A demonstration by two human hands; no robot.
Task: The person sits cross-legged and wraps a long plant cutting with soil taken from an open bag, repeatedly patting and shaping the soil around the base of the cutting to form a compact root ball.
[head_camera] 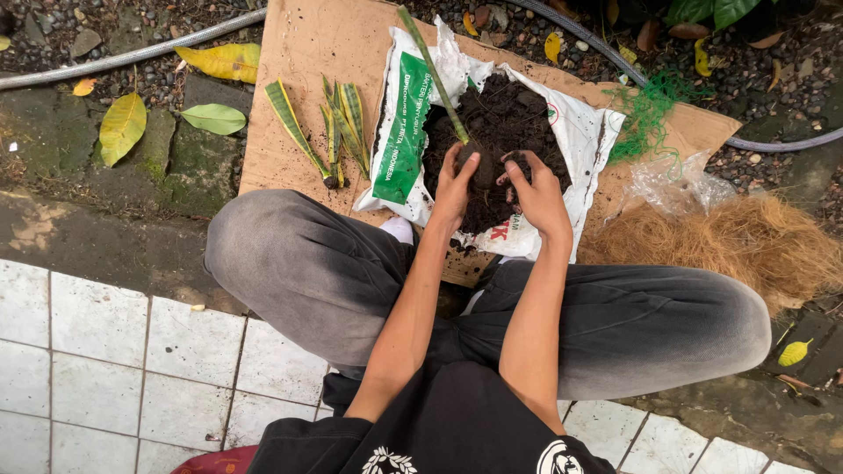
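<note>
Both hands cup a clump of dark soil at the base of a long green leaf cutting [433, 75]: left hand [455, 186] and right hand [536, 193] curl around it with fingers half closed, thumbs nearly meeting. Cutting rises tilted away from the person. Hands work over an open white sack of soil [500, 123], lying on a cardboard sheet [307, 53]. Left of the sack lie striped leaf cuttings [338, 132]; right, brown coconut fibre [746, 241] and green netting [650, 110]. Beyond, a hose [132, 54] crosses gravel.
</note>
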